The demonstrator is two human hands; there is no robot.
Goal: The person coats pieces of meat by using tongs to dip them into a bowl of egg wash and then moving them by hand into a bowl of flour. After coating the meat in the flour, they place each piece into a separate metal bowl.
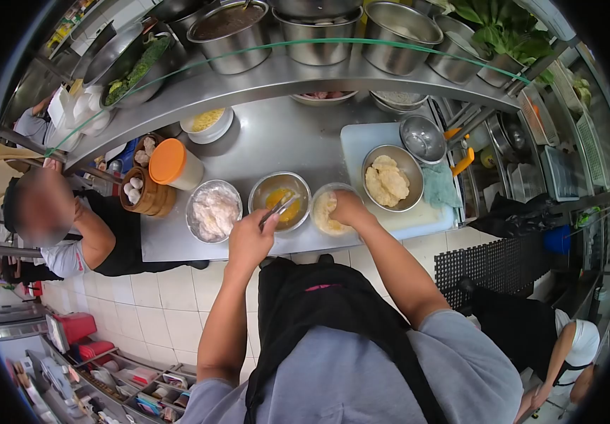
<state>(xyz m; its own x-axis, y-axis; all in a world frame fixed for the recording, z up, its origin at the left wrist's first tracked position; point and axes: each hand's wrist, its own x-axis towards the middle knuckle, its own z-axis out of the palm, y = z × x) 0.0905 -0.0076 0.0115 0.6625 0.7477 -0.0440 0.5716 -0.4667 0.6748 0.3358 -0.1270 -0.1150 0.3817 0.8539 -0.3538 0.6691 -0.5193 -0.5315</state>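
Observation:
My left hand (252, 239) is closed around a pair of metal tongs (277, 208), whose tips reach into a steel bowl of beaten egg (289, 212). My right hand (351, 210) reaches down into a bowl of pale crumbs (325, 210), its fingertips hidden there. Left of the egg stands a bowl of white flour-like coating (214, 210). To the right, a steel bowl holds pale battered-looking pieces (388, 181) on a white cutting board (358, 141).
An orange-lidded tub (168, 164) and bamboo steamers (151, 198) stand at the left. A shelf (262, 81) with steel pots crosses above the counter. A green cloth (441, 185) lies at right. One co-worker (93, 226) stands left, another (559, 339) behind at right.

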